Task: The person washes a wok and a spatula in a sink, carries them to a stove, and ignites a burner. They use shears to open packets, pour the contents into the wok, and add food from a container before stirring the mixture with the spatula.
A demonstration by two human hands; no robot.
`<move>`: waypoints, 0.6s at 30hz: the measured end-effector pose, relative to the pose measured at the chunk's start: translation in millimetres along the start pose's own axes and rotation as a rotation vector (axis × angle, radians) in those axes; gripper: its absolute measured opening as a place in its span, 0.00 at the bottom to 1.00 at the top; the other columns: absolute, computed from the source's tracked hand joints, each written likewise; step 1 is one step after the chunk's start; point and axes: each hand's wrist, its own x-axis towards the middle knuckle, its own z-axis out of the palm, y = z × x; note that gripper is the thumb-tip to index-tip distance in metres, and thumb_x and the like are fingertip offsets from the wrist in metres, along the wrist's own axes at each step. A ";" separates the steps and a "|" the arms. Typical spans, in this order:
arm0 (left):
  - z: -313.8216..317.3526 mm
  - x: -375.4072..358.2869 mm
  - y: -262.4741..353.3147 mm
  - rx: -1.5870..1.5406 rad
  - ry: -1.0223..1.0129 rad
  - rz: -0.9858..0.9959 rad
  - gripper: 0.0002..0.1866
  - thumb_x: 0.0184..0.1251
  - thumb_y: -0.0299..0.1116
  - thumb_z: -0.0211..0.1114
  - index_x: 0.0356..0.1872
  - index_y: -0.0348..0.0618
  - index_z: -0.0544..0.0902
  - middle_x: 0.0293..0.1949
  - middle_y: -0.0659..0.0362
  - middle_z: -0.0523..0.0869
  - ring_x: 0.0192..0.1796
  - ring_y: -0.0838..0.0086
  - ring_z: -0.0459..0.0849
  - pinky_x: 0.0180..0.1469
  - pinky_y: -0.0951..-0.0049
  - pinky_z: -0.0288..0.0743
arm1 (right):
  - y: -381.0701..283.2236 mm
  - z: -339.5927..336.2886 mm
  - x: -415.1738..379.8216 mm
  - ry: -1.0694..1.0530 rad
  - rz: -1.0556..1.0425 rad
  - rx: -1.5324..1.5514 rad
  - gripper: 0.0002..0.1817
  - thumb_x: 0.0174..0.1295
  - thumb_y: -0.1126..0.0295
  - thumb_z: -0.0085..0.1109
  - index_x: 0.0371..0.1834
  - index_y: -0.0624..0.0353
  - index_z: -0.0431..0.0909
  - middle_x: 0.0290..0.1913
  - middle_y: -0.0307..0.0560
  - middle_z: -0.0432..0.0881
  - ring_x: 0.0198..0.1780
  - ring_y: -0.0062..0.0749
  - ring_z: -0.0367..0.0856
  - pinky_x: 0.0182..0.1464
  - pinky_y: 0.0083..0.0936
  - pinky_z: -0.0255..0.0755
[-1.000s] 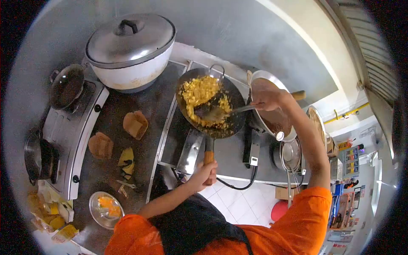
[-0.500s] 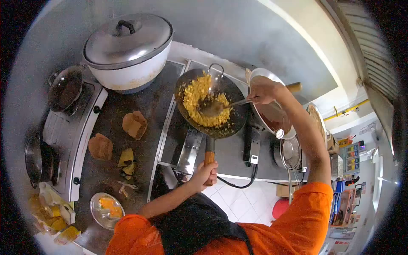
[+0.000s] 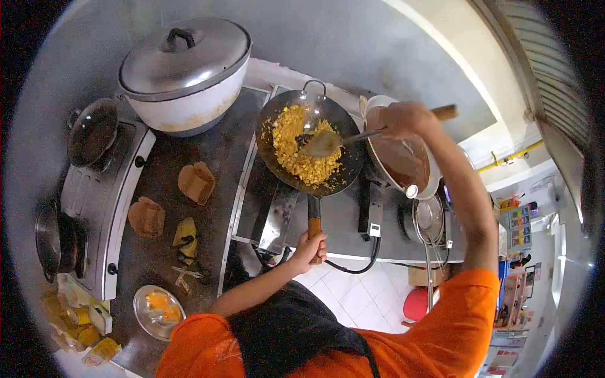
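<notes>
My left hand point(image 3: 308, 251) is wrapped round the wooden handle of a dark wok point(image 3: 343, 179). Crumbly yellow food, probably fried rice or egg point(image 3: 309, 167), covers much of the wok's inside. My right hand point(image 3: 406, 120) grips a wok spatula point(image 3: 322, 144), whose wooden end sticks out past the fist. The spatula's broad metal blade is over the food near the wok's middle; whether it touches cannot be told. Below my right hand stands a pot of reddish-brown sauce point(image 3: 403, 157).
A large lidded pot point(image 3: 189, 88) stands at the back left, beside a two-burner stove point(image 3: 104, 201) with pans. Brown paper pieces point(image 3: 196, 183) and a plate with orange bits point(image 3: 144, 314) lie on the counter. A strainer point(image 3: 430, 217) sits right of the wok, a red bucket point(image 3: 416, 304) on the floor.
The spatula blade has lifted and turned, showing more of its flat face, and my right hand has risen slightly. The food is more spread out. My left hand keeps its grip.
</notes>
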 end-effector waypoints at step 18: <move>-15.6 -17.9 27.4 -0.140 -0.032 -0.118 0.11 0.62 0.38 0.63 0.37 0.51 0.69 0.20 0.66 0.71 0.17 0.79 0.68 0.22 0.74 0.66 | -29.4 -9.2 10.3 -0.392 0.045 0.130 0.26 0.61 0.43 0.53 0.20 0.56 0.77 0.10 0.41 0.70 0.12 0.30 0.69 0.15 0.31 0.60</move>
